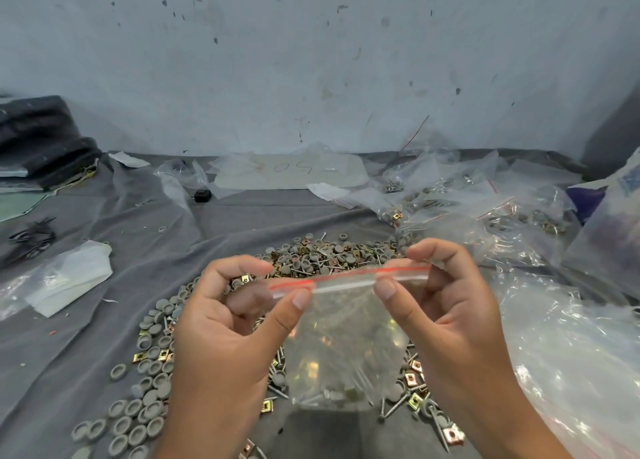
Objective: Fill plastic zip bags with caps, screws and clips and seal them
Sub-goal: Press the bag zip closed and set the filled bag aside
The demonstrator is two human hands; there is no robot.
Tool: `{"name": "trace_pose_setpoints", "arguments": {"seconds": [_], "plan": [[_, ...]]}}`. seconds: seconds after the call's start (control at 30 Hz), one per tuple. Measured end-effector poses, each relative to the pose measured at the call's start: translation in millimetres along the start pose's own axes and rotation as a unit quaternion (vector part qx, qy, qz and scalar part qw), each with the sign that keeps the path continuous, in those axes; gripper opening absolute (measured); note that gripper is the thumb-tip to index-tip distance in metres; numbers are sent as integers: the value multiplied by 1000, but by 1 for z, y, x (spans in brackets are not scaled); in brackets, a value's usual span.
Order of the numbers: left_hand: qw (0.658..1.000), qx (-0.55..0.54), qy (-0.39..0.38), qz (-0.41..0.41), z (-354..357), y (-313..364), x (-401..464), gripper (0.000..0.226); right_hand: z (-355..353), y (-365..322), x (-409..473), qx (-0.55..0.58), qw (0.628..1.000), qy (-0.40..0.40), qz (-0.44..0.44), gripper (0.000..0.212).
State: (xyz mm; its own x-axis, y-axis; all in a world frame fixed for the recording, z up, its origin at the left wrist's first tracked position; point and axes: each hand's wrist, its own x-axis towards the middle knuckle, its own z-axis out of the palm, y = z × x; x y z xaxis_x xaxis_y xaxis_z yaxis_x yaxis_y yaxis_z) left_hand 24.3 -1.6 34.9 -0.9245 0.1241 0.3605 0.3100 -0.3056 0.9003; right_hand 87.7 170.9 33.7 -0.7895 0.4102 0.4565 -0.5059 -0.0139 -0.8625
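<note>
I hold a small clear zip bag with a red strip along its top, up in front of me over the work pile. My left hand pinches the left end of the zip strip between thumb and fingers. My right hand pinches the right end the same way. Screws, grey caps and metal clips lie at the bag's bottom. Below and behind it spreads a heap of grey caps, screws and brass-coloured clips on a grey cloth.
Several filled zip bags are piled at the back right. Loose clear plastic lies at the right, a white-filled bag at the left, dark folded fabric at the far left. A wall closes the back.
</note>
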Motion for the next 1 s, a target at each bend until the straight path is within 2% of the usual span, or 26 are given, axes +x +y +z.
{"name": "trace_pose_setpoints", "arguments": {"seconds": [0.13,0.3,0.5,0.63,0.8,1.0], "plan": [[999,32,-5,-3,0,1,-1,34,3,0,-2,-2,1000,-12,9,26],[1000,29,-6,-1,-2,3,1,35,4,1,-3,-30,999,-27,33,46],[997,47,-63,-1,-2,1,-2,54,7,2,-5,-31,999,-11,30,39],[996,55,-64,11,0,0,-3,41,10,2,-6,-49,998,-25,18,38],[995,65,-76,21,3,0,-3,34,10,0,-5,-62,995,-67,26,53],[997,48,-59,-15,3,5,-2,55,5,-1,-5,-43,998,-14,53,45]]}}
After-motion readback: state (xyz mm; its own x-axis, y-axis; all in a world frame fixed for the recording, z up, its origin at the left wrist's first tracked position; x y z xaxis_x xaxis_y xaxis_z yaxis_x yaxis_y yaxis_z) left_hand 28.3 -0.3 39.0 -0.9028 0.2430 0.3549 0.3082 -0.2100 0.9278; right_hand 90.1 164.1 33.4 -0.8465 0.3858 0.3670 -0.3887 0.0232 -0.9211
